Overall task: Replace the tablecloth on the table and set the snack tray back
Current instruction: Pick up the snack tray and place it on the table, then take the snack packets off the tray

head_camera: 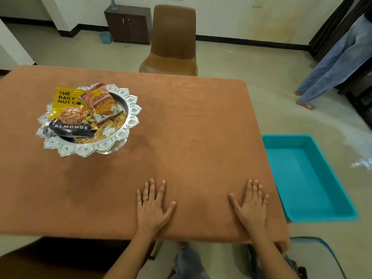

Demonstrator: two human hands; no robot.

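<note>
An orange-brown tablecloth [181, 127] covers the whole table. On its left part stands a silver scalloped snack tray [131, 113] holding a yellow almond packet [66, 105], a red snack packet [101, 103] and loose snacks. My left hand [154, 208] lies flat on the cloth near the front edge, fingers spread, a ring on one finger. My right hand [252, 206] lies flat the same way, close to the table's front right corner. Neither hand holds anything.
A turquoise plastic tub [306, 178] sits on the floor right of the table. A brown chair [173, 43] stands behind the far edge, with a dark cabinet [128, 25] beyond it. Another person's legs [332, 65] are at the far right.
</note>
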